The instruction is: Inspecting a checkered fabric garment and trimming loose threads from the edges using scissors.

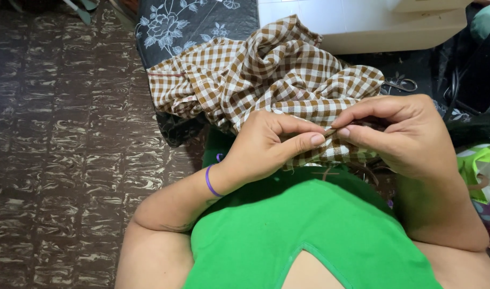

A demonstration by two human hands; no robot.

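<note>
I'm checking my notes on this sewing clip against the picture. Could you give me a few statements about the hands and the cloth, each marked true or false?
1. Both hands pinch the brown-and-white checked cloth at one edge. True: the left hand and the right hand meet fingertip to fingertip on it.
2. The thin purple band sits on the right wrist. False: it is on the left wrist.
3. The person wears a red top. False: the top is green.
4. The cloth lies partly heaped on a dark flower-printed cover. True.
5. The floor is plain white tile. False: the floor is dark brown with a marbled pattern.
</note>
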